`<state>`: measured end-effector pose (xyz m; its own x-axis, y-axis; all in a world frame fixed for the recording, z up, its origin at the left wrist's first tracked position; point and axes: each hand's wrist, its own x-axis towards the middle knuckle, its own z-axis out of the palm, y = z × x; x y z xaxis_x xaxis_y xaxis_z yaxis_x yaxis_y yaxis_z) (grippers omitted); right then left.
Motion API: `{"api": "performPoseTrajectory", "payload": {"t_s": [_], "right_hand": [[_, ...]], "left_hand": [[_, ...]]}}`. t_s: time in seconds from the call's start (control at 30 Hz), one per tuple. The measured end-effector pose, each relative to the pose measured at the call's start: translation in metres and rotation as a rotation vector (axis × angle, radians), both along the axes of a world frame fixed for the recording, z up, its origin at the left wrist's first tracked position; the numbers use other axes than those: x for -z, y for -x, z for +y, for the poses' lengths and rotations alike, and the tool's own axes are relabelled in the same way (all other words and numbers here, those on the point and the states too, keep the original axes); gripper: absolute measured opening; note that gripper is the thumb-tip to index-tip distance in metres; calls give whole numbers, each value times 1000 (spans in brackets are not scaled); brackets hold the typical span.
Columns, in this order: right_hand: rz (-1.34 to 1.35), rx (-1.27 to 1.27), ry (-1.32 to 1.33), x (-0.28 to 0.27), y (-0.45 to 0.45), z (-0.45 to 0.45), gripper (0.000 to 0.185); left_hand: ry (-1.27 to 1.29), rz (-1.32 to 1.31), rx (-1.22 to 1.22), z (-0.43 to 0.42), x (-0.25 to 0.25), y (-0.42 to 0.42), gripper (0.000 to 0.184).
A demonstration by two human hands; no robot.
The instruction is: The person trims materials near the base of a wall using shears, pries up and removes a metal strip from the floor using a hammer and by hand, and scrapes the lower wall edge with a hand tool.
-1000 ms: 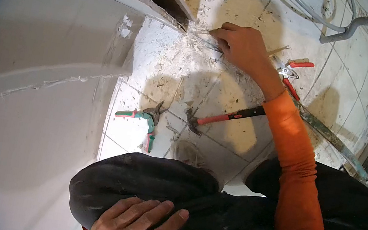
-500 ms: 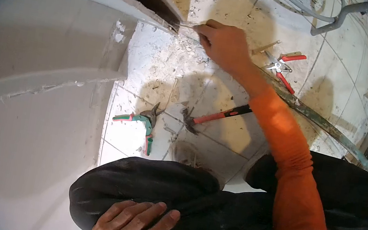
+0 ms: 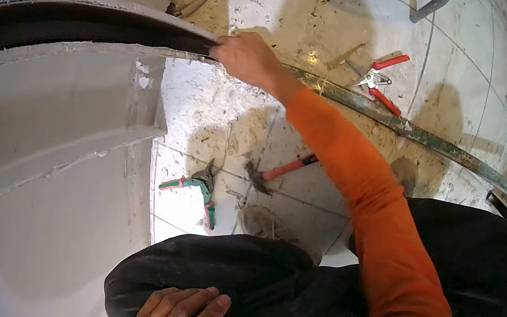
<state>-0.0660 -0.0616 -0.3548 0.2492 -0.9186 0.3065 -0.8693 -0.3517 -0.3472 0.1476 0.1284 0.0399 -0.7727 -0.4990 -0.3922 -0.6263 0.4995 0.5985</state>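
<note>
My right hand [image 3: 243,57] is closed at the end of the double-edged wall panel [image 3: 119,45], its fingertips at the gap between the two boards. What it holds there is hidden or too small to name. My left hand [image 3: 181,314] rests on my dark-trousered knee with its fingers spread and nothing in it. Below the panel's end, green-handled snips [image 3: 202,183] lie open on the tiled floor. A hammer [image 3: 285,168] with a red and black handle lies to their right, partly covered by my right sleeve.
Red-handled pliers [image 3: 377,80] lie beyond my right forearm. A long, dirty green metal strip [image 3: 429,138] runs across the floor to the right. Grey metal legs [image 3: 429,6] stand at the top. Dust and debris [image 3: 216,103] cover the tiles near the panel.
My right hand has moved left to the panel's end, and the view has shifted so more of the gap between the boards shows. My left hand stays on the knee.
</note>
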Motion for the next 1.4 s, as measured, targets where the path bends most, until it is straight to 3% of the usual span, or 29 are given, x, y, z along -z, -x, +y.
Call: {"api": "performPoseTrajectory", "payload": {"t_s": [0.2,0.3,0.4,0.5,0.6,0.7,0.8,0.9,1.0,1.1,1.2,1.4], "right_hand": [[-123,3,-97,-48,53,34,21],[-171,64,23,-24,33,25,25],[24,56,-34,-5,22,18,25],[44,-4,-230,-25,43,33,27],[-40,63,-194,-66,60,57,28],[-133,135,-35,-42,50,52,27],[-22,104,-103,-13,54,48,23],[-212,67,-236,-40,66,73,20],[-454,357,-282,-70,63,87,18],[-456,542,-82,-53,51,87,16],[-294,664,18,-40,37,103,15],[-306,688,-114,-30,35,125,13]], "left_hand": [[11,28,33,-8,7,2,66],[12,21,57,-14,7,9,65],[4,35,58,-11,7,10,64],[6,73,18,-7,8,5,64],[14,79,-12,-6,7,-1,65],[30,49,9,-7,5,0,65],[49,67,54,-5,4,-2,65],[61,101,32,1,4,-10,64],[88,121,2,5,4,-19,63],[135,115,9,10,3,-22,61],[177,84,63,14,-1,-25,59],[212,68,49,26,-5,-37,54]]}}
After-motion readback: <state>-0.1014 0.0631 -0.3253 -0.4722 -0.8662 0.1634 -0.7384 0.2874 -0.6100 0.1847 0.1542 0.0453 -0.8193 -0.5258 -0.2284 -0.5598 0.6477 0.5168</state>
